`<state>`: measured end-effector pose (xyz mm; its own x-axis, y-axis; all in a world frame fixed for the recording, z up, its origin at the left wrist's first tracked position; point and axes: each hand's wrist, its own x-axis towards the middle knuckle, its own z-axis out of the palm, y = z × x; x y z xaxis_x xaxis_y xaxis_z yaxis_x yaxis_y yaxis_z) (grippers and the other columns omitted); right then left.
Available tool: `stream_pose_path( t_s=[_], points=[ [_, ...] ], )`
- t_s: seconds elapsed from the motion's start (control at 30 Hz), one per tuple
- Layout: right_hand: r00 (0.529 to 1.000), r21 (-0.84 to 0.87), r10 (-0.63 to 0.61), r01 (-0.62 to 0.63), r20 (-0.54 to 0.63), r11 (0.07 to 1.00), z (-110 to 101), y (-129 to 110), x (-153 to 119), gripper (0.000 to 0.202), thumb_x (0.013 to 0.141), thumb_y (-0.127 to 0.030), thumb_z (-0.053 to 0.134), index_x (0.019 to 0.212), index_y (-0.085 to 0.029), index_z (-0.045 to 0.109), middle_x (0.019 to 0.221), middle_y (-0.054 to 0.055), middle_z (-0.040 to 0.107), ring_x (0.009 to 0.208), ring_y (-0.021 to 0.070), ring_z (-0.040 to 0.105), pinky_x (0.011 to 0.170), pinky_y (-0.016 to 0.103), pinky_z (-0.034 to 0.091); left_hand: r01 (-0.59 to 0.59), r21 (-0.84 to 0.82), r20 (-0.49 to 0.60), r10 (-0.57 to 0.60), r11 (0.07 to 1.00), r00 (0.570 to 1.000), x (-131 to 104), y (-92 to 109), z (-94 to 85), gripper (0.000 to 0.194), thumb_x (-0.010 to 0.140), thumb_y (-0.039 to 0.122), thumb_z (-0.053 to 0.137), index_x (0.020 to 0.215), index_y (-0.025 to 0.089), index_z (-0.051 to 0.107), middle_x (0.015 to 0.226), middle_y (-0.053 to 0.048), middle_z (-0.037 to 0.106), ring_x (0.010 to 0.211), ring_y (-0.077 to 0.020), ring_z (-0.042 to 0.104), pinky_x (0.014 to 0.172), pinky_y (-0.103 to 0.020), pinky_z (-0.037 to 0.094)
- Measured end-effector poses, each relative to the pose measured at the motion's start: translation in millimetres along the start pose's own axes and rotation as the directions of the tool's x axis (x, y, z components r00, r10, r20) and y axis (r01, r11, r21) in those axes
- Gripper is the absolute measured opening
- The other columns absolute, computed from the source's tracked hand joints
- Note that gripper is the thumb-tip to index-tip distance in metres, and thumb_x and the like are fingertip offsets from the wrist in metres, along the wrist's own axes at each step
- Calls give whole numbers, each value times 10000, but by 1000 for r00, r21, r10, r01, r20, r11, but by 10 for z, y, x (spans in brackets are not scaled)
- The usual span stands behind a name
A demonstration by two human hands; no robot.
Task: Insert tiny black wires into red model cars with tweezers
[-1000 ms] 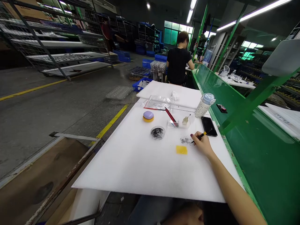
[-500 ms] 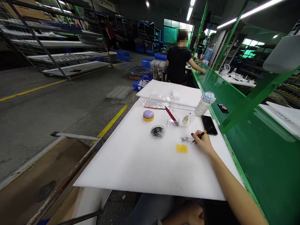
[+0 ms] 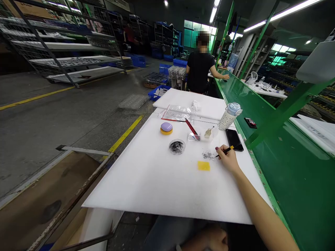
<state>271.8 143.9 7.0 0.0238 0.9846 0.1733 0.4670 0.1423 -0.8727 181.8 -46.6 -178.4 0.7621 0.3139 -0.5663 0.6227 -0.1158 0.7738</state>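
My right hand (image 3: 228,159) is closed in a pen-like grip round a slim black tool with a yellow band (image 3: 228,149). The tool's dark tip points down at the right edge of a scatter of tiny black pieces (image 3: 208,155) on the white tabletop (image 3: 146,181). Just in front of the scatter lies a small yellow sheet (image 3: 203,166). A clear round dish (image 3: 177,146) to the left holds many more thin black bits. Below the table edge, in shadow over my lap, my left hand (image 3: 213,240) is curled into a fist, with nothing visible in it.
Behind the dish are a purple-and-yellow rounded object (image 3: 166,128), red-and-black slender tools (image 3: 192,129) and a clear plastic bag (image 3: 178,113). A phone (image 3: 234,140) and speckled bottle (image 3: 229,116) stand right, beside the green conveyor (image 3: 282,167). A co-worker (image 3: 201,68) sits ahead.
My right hand has shifted very slightly, and the tool in it now lies at a lower angle. The co-worker's outstretched arm has moved a little. My left hand stays put.
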Motion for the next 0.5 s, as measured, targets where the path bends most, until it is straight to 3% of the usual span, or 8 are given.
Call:
stream_pose_path(
  t_s=[0.5],
  points=[
    [1000, -4, -9, 9, 8, 1000, -16, -23, -2, 575, 802, -770, 612, 638, -222, 560, 531, 6, 537, 523, 164, 509, 539, 304, 377, -27, -41, -18, 27, 999, 999, 109, -40, 55, 260, 900, 308, 722, 1129, 187, 702, 1129, -66, 726, 1094, -256, 689, 975, -497, 562]
  ],
)
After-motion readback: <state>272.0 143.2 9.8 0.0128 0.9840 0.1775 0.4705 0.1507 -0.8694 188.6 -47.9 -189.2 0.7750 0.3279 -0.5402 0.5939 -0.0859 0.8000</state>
